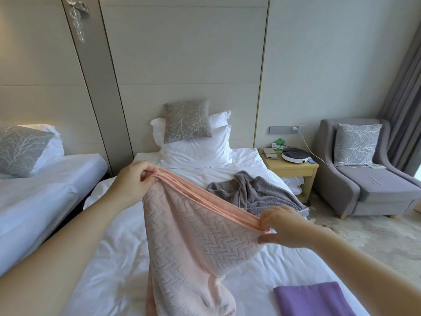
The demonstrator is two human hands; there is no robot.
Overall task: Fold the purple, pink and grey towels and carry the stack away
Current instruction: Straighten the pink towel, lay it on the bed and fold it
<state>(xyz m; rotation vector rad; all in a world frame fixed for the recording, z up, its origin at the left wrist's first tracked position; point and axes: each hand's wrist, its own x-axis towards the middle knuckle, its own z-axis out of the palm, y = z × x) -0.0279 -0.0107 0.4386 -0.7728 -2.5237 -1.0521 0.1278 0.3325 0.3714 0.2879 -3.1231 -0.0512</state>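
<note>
The pink towel [193,236] hangs in the air over the bed [114,258], stretched between the person's two hands along its doubled top edge. The rest drops in a loose fold until its lower end rests on the white sheet. The left hand [133,179] has its fingers [148,169] curled tight over one end of the salmon-coloured hem. The right hand [287,226] pinches the other end between thumb and fingers [268,216]. From where I stand, the layered hems look matched up on purpose, so the towel has probably been halved once and is held taut to let the fabric fall straight before the next fold. The purple towel [312,299] lies flat and folded at the near right corner of the bed. I take that to be the start of the stack, set close by so the pink one can go on top. The grey towel [255,192] sits crumpled farther up the mattress near the right edge, not yet folded. Beyond it, a bedside cabinet [293,167] carries a round white-and-black appliance [295,154], with a grey armchair [373,185] beside it. I can read no brand, label or writing on the towels or anything else from here.
</note>
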